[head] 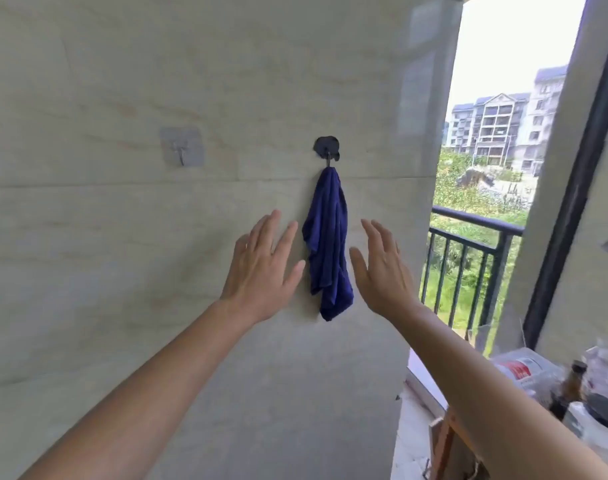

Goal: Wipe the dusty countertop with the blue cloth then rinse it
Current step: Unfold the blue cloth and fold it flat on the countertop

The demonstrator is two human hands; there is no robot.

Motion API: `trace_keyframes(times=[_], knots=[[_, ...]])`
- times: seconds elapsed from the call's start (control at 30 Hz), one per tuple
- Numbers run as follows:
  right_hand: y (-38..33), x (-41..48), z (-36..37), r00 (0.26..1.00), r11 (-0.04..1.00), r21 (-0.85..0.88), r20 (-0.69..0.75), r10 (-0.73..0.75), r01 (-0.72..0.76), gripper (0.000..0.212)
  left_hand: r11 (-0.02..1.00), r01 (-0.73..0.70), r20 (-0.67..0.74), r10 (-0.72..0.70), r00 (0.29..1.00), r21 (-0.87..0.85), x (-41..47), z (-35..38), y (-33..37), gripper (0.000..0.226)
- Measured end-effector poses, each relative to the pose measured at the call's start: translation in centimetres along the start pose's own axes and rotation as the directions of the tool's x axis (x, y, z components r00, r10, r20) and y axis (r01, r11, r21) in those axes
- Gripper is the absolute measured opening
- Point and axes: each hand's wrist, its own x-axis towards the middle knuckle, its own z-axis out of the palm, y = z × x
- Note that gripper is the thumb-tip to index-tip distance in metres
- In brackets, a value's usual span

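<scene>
The blue cloth point(327, 244) hangs in folds from a black hook point(326, 148) stuck on the pale tiled wall. My left hand point(262, 271) is raised just left of the cloth, fingers straight and spread, holding nothing. My right hand point(382, 268) is raised just right of the cloth, fingers straight, palm turned toward it. Neither hand touches the cloth. No countertop shows in this view.
A second, clear hook point(182, 148) sits empty on the wall to the left. At right an open doorway leads to a dark balcony railing point(475, 237). Bottles and plastic-wrapped clutter point(552, 382) stand at the lower right.
</scene>
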Motion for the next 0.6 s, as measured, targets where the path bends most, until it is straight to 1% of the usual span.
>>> trace_keyframes(times=[0.07, 0.1, 0.13, 0.2, 0.3, 0.4, 0.47, 0.53, 0.6], knots=[[0.4, 2.4, 0.7, 0.992, 0.993, 0.109, -0.112, 0.056, -0.043, 0.052, 0.999, -0.025, -0.11, 0.02, 0.994, -0.041, 2.5, 0.9, -0.8, 0.067], [0.5, 3.5, 0.9, 0.985, 0.989, 0.135, -0.158, 0.074, -0.053, 0.05, 0.999, -0.041, -0.176, 0.034, 0.984, -0.035, 3.9, 1.3, -1.0, 0.065], [0.5, 4.5, 1.0, 0.979, 0.985, 0.161, -0.179, 0.094, -0.065, 0.049, 0.997, -0.07, -0.23, 0.061, 0.971, -0.028, 5.2, 1.6, -1.0, 0.063], [0.2, 6.2, 1.4, 0.973, 0.974, 0.215, -0.198, 0.118, -0.074, 0.046, 0.996, -0.084, -0.329, 0.069, 0.942, -0.03, 7.4, 2.4, -1.1, 0.058], [-0.2, 8.1, 2.2, 0.974, 0.963, 0.263, -0.195, 0.113, -0.059, 0.04, 0.995, -0.093, -0.44, 0.071, 0.895, -0.028, 9.3, 3.0, -1.1, 0.047], [-0.2, 9.3, 2.8, 0.979, 0.932, 0.356, -0.152, 0.133, -0.071, 0.026, 0.993, -0.116, -0.481, 0.103, 0.871, 0.003, 10.4, 3.1, -0.7, 0.036], [0.2, 9.7, 2.7, 0.983, 0.901, 0.425, -0.108, 0.146, -0.087, 0.016, 0.995, -0.094, -0.466, 0.099, 0.879, 0.033, 10.9, 3.0, -0.3, 0.035], [0.7, 10.0, 2.1, 0.986, 0.889, 0.449, -0.086, 0.14, -0.086, 0.014, 0.999, -0.043, -0.439, 0.05, 0.897, 0.025, 11.2, 3.0, 0.1, 0.038], [1.4, 10.3, 1.3, 0.987, 0.894, 0.443, -0.099, 0.123, -0.067, 0.014, 1.0, 0.016, -0.415, -0.019, 0.91, -0.011, 11.5, 2.8, 0.8, 0.041]])
